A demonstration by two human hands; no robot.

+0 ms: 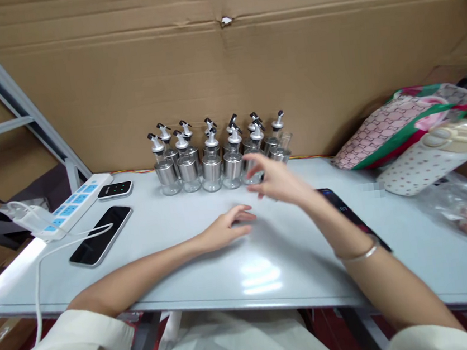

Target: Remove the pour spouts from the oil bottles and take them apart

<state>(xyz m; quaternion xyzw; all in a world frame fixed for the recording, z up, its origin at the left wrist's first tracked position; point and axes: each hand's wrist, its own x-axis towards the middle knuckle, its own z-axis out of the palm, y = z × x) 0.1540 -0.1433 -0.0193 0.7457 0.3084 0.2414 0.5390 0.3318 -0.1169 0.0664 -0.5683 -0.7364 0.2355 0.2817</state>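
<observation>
Bottles: glass dispenser bottles (210, 161) in two rows at frame centre, upright, long axis vertical, spouts angled up-right.
Right hand (278, 181): released, fingers spread, just before the bottles (blurred).
Left hand (227, 229): loose, flat on table (268, 261).

No legible text, brand or number anywhere. Faint light marks on the screen of the dark phone (350, 215) under the right forearm, too small to read. Three green indicator lights on the small black device (114, 190) beside the power strip (74, 206); no wording made out. Blurred patch on the bench (268, 261).
</observation>
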